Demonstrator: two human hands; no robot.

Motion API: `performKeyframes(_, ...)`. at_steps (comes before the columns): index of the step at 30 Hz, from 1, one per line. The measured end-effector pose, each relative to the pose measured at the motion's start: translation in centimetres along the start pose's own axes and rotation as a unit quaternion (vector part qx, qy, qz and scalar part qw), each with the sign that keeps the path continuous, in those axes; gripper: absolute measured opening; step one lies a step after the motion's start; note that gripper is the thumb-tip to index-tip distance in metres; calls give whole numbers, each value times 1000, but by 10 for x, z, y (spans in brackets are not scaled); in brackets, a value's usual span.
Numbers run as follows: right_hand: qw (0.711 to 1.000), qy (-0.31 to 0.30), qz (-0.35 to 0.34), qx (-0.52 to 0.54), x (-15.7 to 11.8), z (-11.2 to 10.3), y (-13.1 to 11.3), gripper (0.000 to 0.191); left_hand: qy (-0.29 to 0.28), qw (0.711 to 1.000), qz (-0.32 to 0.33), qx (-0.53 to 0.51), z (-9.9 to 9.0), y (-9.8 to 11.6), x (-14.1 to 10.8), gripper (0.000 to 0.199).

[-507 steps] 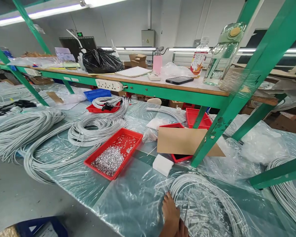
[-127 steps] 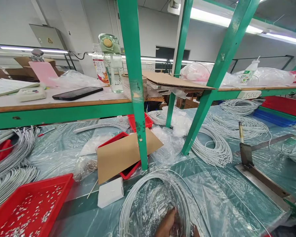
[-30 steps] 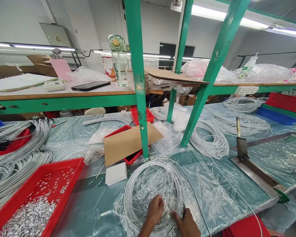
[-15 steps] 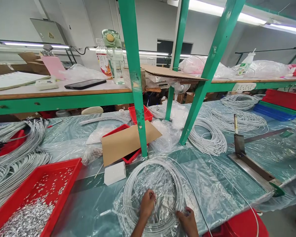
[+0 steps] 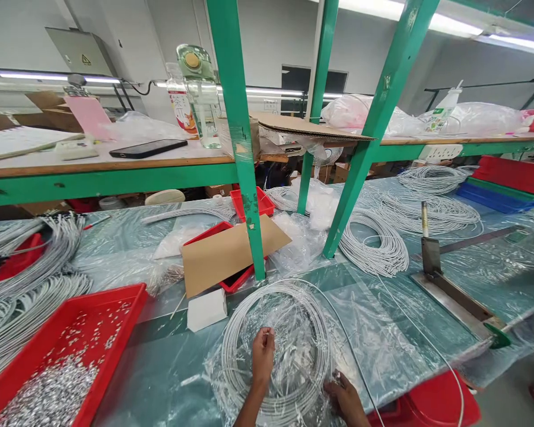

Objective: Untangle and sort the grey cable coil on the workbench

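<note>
A coil of pale grey cable [image 5: 231,344] lies on the bench in front of me, with a crinkled clear plastic bag [image 5: 289,332] spread inside and around its ring. Over the middle of the coil is my left hand [image 5: 263,359], its fingers curled together; whatever they pinch is too small to make out. My right hand [image 5: 346,396] is at the coil's lower right edge, against the clear plastic, fingers bent inward. What its fingertips grip cannot be made out. A loose cable end runs from the coil's top toward the bench's front edge.
At left stands a red tray [image 5: 111,344] of small shiny metal pieces. Cardboard [image 5: 213,261] and a white box [image 5: 207,310] lie behind the coil, near a green post [image 5: 249,196]. More cable coils [image 5: 374,246] and a hand-lever cutter [image 5: 454,302] are at right.
My left hand has moved slightly up and left over the coil, its fingers now pointing upward. My right hand has shifted a little right and down. The coil stays in place.
</note>
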State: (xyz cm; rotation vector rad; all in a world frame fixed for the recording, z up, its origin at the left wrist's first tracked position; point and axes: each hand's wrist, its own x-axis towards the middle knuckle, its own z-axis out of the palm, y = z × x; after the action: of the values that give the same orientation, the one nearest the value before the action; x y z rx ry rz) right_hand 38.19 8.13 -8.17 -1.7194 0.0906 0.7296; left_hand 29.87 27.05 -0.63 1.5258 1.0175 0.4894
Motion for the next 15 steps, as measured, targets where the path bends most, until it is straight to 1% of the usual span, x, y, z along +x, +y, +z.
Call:
performKeyframes(2, 1000, 2, -12, -22, -2, -3, 1, 60, 3, 1000, -10, 23, -6, 4, 12, 41)
performKeyframes(4, 999, 5, -25, -42, -5, -4, 2, 63, -6, 998, -22, 62, -15, 6, 22, 29)
performKeyframes(6, 998, 8, -39, -55, -9, -3, 3, 67, -10, 993, -30, 115, -24, 7, 24, 15)
performKeyframes(7, 997, 9, -47, -64, -11, -2, 4, 71, -2, 990, -27, 141, -28, 8, 21, 14)
performKeyframes(9, 992, 12, -65, -104, -13, 1, 5, 75, 15, 979, 13, 202, -28, 10, 10, 27)
performKeyframes(10, 988, 13, -75, -133, -14, 2, 6, 74, 8, 972, 43, 230, -24, 11, 4, 31)
performKeyframes(11, 983, 14, -86, -162, -14, 3, 6, 72, -14, 966, 69, 250, -17, 13, -2, 32)
performKeyframes(12, 977, 14, -95, -188, -13, 4, 7, 70, -48, 962, 82, 257, -7, 15, -8, 32)
performKeyframes(13, 973, 14, -106, -204, -13, 5, 7, 67, -89, 960, 79, 253, 6, 16, -11, 31)
performKeyframes(15, 970, 9, -120, -211, -11, 6, 8, 66, -157, 961, 36, 224, 35, 20, -14, 30)
